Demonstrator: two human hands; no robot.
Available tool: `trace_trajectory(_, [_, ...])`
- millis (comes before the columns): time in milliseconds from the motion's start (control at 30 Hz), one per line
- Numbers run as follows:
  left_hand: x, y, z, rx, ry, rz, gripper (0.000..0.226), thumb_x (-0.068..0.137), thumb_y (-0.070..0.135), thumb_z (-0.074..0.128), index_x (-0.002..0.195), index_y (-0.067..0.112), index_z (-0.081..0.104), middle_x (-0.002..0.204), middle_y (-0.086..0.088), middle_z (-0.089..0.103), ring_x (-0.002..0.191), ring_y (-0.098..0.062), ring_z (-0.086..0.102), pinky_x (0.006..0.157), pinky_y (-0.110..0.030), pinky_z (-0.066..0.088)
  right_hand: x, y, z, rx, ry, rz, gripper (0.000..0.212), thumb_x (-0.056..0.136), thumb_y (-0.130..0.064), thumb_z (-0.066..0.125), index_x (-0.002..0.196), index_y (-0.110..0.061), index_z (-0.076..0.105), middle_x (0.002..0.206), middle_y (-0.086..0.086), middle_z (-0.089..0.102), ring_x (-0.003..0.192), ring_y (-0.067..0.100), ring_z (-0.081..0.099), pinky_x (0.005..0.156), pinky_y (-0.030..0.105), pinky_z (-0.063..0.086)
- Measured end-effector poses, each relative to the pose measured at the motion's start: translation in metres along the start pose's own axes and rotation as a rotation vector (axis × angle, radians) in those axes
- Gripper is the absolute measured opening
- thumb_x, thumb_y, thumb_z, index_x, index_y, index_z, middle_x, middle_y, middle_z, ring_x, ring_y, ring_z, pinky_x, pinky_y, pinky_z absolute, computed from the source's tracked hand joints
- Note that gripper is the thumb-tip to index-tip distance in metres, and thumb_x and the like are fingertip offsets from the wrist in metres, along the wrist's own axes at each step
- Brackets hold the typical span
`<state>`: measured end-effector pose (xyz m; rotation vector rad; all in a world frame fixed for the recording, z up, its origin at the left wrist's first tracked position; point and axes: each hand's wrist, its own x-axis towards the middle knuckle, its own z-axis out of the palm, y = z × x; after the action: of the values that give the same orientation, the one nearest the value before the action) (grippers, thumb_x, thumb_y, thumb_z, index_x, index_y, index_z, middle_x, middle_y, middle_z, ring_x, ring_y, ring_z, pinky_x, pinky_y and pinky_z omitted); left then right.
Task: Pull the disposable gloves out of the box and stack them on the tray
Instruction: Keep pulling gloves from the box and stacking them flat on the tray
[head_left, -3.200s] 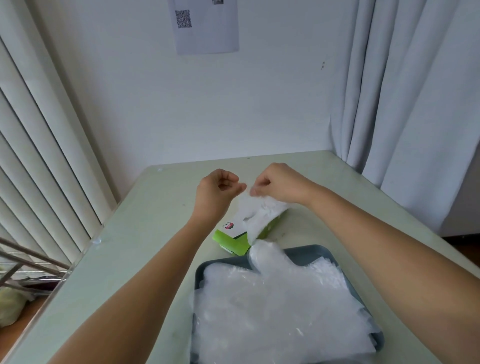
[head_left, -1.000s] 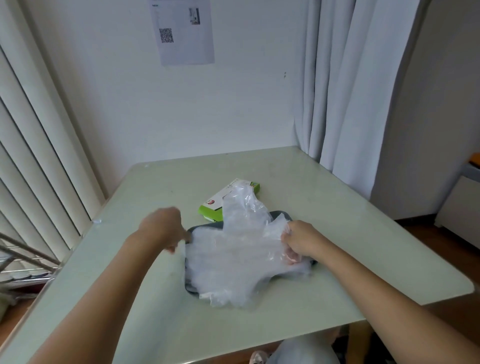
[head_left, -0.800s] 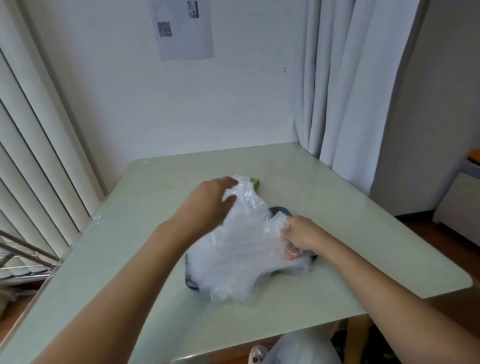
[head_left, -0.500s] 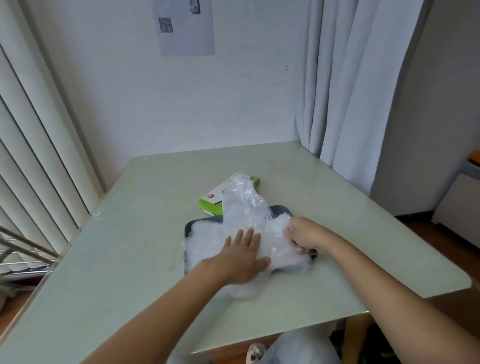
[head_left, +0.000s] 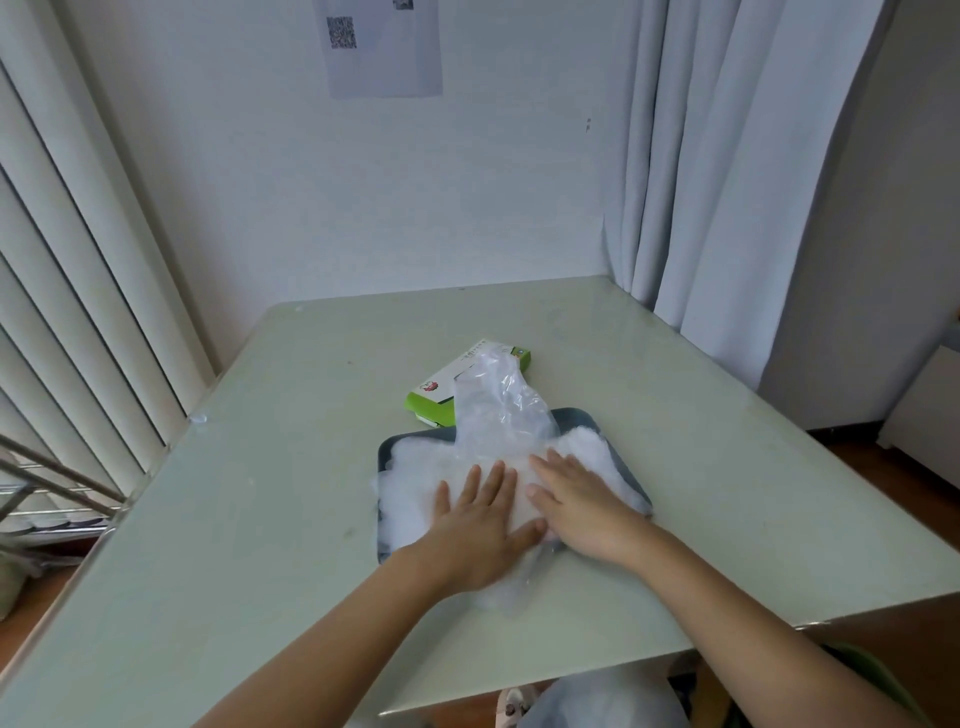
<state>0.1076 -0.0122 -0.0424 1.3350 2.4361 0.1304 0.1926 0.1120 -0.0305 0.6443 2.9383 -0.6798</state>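
A dark grey tray (head_left: 581, 417) lies in the middle of the table, covered by a stack of clear disposable gloves (head_left: 415, 478). My left hand (head_left: 480, 525) and my right hand (head_left: 576, 501) lie side by side, fingers straight, pressing flat on the stack. One glove (head_left: 493, 410) stands puffed up at the tray's far edge. Behind it the green and white glove box (head_left: 441, 389) lies flat on the table. Part of the stack hangs over the tray's near edge.
The pale green table (head_left: 260, 493) ends near me at its front edge. Vertical blinds (head_left: 78, 286) and a metal rack (head_left: 41, 488) stand at the left. A white curtain (head_left: 727, 182) hangs at the right. A paper with a QR code (head_left: 382, 47) is on the wall.
My right hand has let go of the glove's edge and opened flat on the stack. My left hand stays pressing on the pile, which lies flatter.
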Motion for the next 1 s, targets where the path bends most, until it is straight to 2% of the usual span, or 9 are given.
trace_trajectory(100, [-0.013, -0.018, -0.002, -0.007, -0.017, -0.066, 0.078, 0.095, 0.065, 0.019, 0.152, 0.023, -0.014, 0.16, 0.004, -0.019, 0.147, -0.018, -0.018, 0.118, -0.046, -0.011, 0.006, 0.018, -0.007, -0.118, -0.075, 0.091, 0.06, 0.102, -0.043, 0.028, 0.154, -0.024, 0.003, 0.161, 0.011, -0.006, 0.148, 0.029, -0.003, 0.118, 0.036, 0.005])
trace_trajectory(200, [-0.026, -0.03, -0.013, 0.014, -0.058, -0.098, 0.081, 0.093, 0.067, 0.023, 0.153, 0.025, -0.012, 0.16, 0.003, -0.019, 0.147, -0.019, -0.017, 0.118, -0.045, -0.01, 0.017, 0.026, -0.021, -0.117, -0.037, 0.098, 0.053, 0.097, -0.038, 0.043, 0.146, -0.017, 0.036, 0.15, 0.013, 0.035, 0.136, 0.027, 0.036, 0.108, 0.035, 0.034])
trace_trajectory(300, [-0.037, -0.034, -0.035, -0.055, -0.106, -0.086, 0.077, 0.093, 0.063, 0.038, 0.154, 0.029, 0.006, 0.162, 0.007, -0.005, 0.149, -0.017, -0.008, 0.12, -0.042, -0.003, 0.041, 0.024, -0.045, -0.026, 0.312, 0.095, 0.036, 0.085, -0.033, 0.061, 0.094, 0.001, 0.067, 0.092, 0.016, 0.068, 0.087, 0.029, 0.061, 0.073, 0.036, 0.048])
trace_trajectory(400, [-0.042, -0.043, -0.058, -0.19, -0.138, -0.122, 0.069, 0.087, 0.063, 0.052, 0.147, 0.04, 0.027, 0.158, 0.009, 0.02, 0.146, -0.02, 0.015, 0.117, -0.036, 0.022, 0.07, 0.018, -0.063, 0.103, 0.379, 0.167, 0.054, 0.081, -0.047, 0.066, 0.057, 0.001, 0.058, 0.05, 0.004, 0.046, 0.056, 0.021, 0.042, 0.05, 0.03, 0.031])
trace_trajectory(567, [-0.033, -0.081, -0.093, -0.14, -0.18, -0.119, 0.074, 0.076, 0.053, 0.074, 0.141, 0.039, 0.042, 0.138, 0.018, 0.048, 0.124, -0.003, 0.046, 0.106, -0.021, 0.033, 0.103, 0.01, -0.073, 0.455, 0.114, 0.288, 0.036, 0.075, -0.037, 0.079, 0.076, -0.008, 0.058, 0.07, 0.001, 0.055, 0.061, 0.014, 0.051, 0.052, 0.024, 0.037])
trace_trajectory(700, [-0.027, -0.118, -0.12, -0.107, -0.169, -0.191, 0.072, 0.074, 0.037, 0.081, 0.137, 0.036, 0.046, 0.133, 0.015, 0.052, 0.118, -0.005, 0.052, 0.101, -0.022, 0.041, 0.127, 0.016, -0.076, 0.58, 0.091, 0.309, 0.036, 0.074, -0.014, 0.081, 0.058, -0.009, 0.048, 0.061, 0.005, 0.048, 0.052, 0.016, 0.044, 0.051, 0.025, 0.034])
trace_trajectory(833, [-0.006, -0.133, -0.141, -0.265, 0.136, -0.206, 0.044, 0.079, 0.033, 0.077, 0.12, 0.026, 0.063, 0.115, 0.007, 0.065, 0.101, -0.008, 0.062, 0.09, -0.022, 0.046, 0.146, 0.02, -0.08, 0.678, 0.135, 0.308, 0.013, 0.077, -0.004, 0.076, 0.072, 0.0, 0.064, 0.071, 0.013, 0.058, 0.063, 0.021, 0.054, 0.06, 0.028, 0.042])
trace_trajectory(900, [0.01, -0.12, -0.145, -0.389, 0.338, -0.141, 0.028, 0.083, 0.027, 0.074, 0.109, 0.021, 0.069, 0.103, 0.007, 0.069, 0.091, -0.006, 0.064, 0.081, -0.019, 0.046, 0.152, 0.021, -0.086, 0.567, 0.219, 0.276, 0.017, 0.072, -0.01, 0.08, 0.082, 0.001, 0.071, 0.076, 0.012, 0.063, 0.068, 0.022, 0.057, 0.064, 0.028, 0.044])
trace_trajectory(1000, [0.033, -0.088, -0.143, -0.516, 0.415, -0.016, 0.018, 0.085, 0.019, 0.071, 0.103, 0.02, 0.07, 0.099, 0.008, 0.071, 0.088, -0.001, 0.065, 0.075, -0.01, 0.047, 0.156, 0.019, -0.094, 0.346, 0.34, 0.249, 0.025, 0.067, -0.025, 0.086, 0.081, -0.008, 0.074, 0.08, 0.005, 0.067, 0.077, 0.021, 0.062, 0.069, 0.025, 0.046])
